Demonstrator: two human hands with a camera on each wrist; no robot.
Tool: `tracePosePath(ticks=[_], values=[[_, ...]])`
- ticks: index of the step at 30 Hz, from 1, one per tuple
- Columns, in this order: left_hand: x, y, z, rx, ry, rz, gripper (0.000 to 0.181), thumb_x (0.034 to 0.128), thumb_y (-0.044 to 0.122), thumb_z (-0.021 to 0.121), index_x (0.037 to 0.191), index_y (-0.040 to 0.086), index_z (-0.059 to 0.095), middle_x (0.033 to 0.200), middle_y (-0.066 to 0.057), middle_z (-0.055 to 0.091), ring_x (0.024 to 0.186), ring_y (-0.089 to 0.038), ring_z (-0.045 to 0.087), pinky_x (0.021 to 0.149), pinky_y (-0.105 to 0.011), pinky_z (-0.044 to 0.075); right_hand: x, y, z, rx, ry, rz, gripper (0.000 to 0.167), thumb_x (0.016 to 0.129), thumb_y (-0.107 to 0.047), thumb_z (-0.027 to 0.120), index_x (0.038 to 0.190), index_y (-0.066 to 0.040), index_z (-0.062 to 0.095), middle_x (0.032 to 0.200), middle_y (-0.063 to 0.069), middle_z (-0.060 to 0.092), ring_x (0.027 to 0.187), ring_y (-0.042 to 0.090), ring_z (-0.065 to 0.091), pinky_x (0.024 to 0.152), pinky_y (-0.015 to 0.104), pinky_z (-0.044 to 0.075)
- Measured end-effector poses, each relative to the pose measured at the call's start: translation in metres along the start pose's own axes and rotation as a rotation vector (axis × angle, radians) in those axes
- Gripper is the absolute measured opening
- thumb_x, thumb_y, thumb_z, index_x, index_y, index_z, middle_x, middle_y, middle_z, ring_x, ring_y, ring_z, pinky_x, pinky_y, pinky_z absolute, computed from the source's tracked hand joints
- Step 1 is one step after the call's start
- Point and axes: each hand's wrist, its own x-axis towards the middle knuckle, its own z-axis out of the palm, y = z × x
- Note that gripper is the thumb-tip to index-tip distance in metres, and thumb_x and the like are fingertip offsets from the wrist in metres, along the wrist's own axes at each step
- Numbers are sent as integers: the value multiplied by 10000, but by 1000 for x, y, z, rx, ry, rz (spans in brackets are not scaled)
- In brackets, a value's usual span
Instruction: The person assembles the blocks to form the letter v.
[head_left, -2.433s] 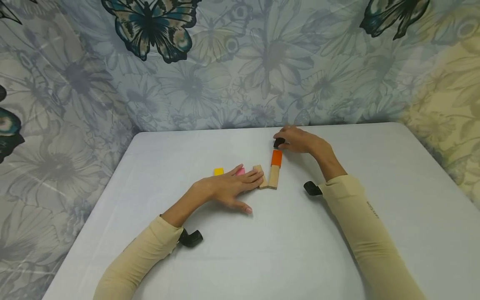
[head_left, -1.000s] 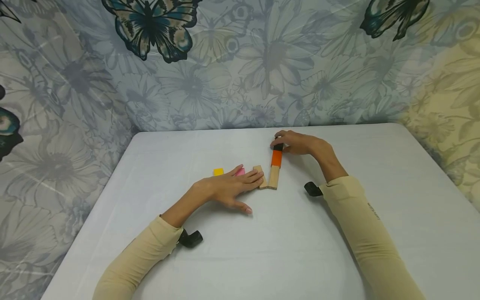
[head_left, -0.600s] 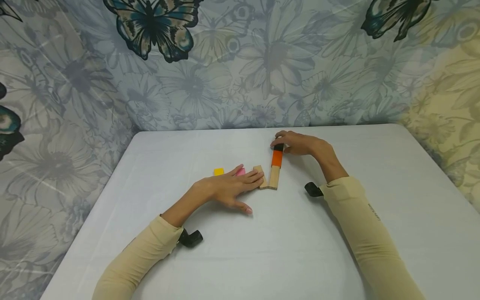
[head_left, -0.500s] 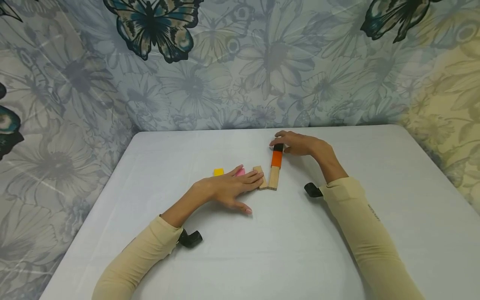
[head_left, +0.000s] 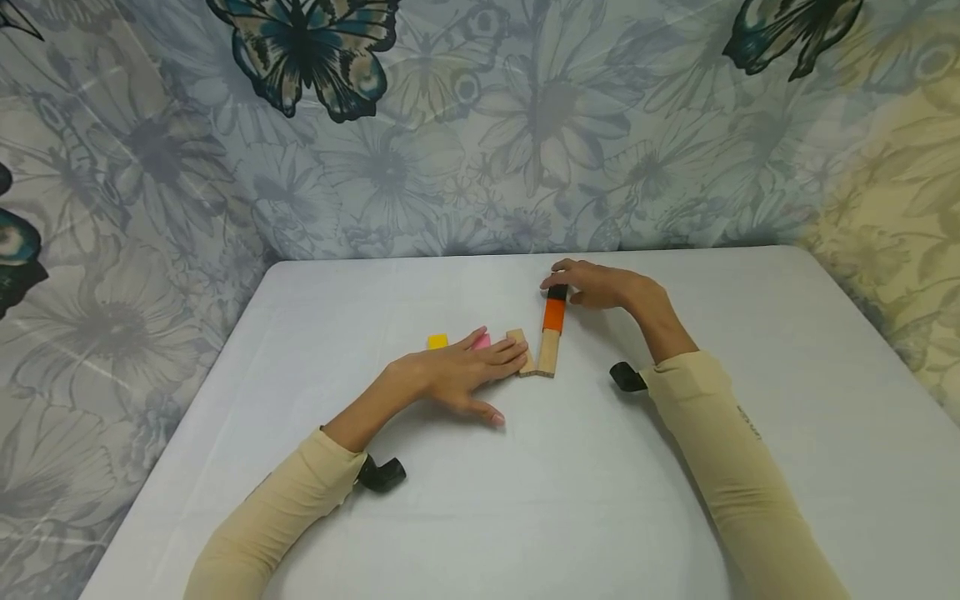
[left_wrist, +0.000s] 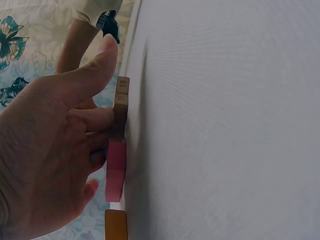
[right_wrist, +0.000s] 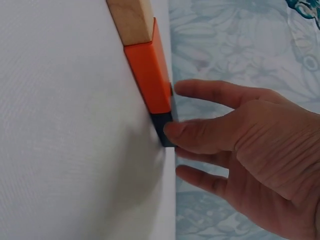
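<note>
My left hand [head_left: 465, 379] lies palm down with fingers extended over several small blocks. Its fingers rest on a plain wooden block [head_left: 517, 337] and on a pink block [head_left: 481, 342]. A yellow block [head_left: 437, 342] pokes out behind the hand. The left wrist view shows printed numbers on the wooden blocks' ends [left_wrist: 121, 90]. To the right, a wooden block [head_left: 549, 354], an orange block [head_left: 553, 315] and a black block [head_left: 557, 292] lie end to end. At the far end, my right hand [head_left: 596, 285] pinches the black block, its thumb on the near side [right_wrist: 177, 131].
A white-covered table [head_left: 555, 500] carries everything, its back edge just behind the right hand. Patterned fabric [head_left: 450, 167] with flowers and butterflies hangs behind and at the sides. Black wrist cameras [head_left: 382, 475] sit under both sleeves.
Earlier the black block stood tilted in my right hand behind the orange block. It came down and forward into line against the orange block. The left hand has stayed put.
</note>
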Motion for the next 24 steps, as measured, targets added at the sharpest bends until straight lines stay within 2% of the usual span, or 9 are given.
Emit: tracePosePath(ticks=[4,7,11,14,17,24], values=[[0,-2,-2,8,1,-3,1005,972,702,563,1690,155,121,1791,4,9,1669,-177,19,1354,-536,-43,-5,-3,-7,-5,8,27,525,1032,18,568,1541,-95,500,1667,270,333,1526,497,350,1225,685,326],[-2,-4,-4,-3,-4,-13,1007,972,706,558,1689,155,114,1791,4,-2,1669,-178,9,1353,-538,-52,-11,-7,-13,-3,29,34,512,1072,-71,541,1576,-96,452,1706,254,268,1560,500,288,1239,699,284],[-5,-6,-9,-17,-9,-33,1011,968,701,570,1687,158,111,1789,9,-10,1668,-172,1,1351,-533,-64,-17,-13,-20,2,39,9,558,1111,-212,508,1636,-113,350,1745,211,192,1598,474,216,1271,684,227],[-5,-7,-10,-20,-2,-27,1007,969,690,579,1686,154,119,1789,2,-4,1668,-177,4,1351,-540,-61,-21,-14,-22,-5,15,-9,603,1115,-253,497,1664,-130,280,1760,187,151,1619,454,162,1280,685,193],[-3,-7,-8,-34,-1,-12,1006,971,684,582,1686,149,118,1789,-8,-5,1669,-184,-1,1349,-547,-64,-26,-12,-19,4,-19,-13,670,1097,-302,538,1673,-124,246,1767,181,121,1630,450,115,1275,702,181],[2,-2,-1,-33,-4,10,1007,971,701,565,1687,144,127,1790,-18,4,1669,-192,-2,1349,-551,-58,-38,-6,0,35,-72,11,883,1013,-552,614,1685,-151,204,1775,155,108,1641,438,73,1257,731,193]])
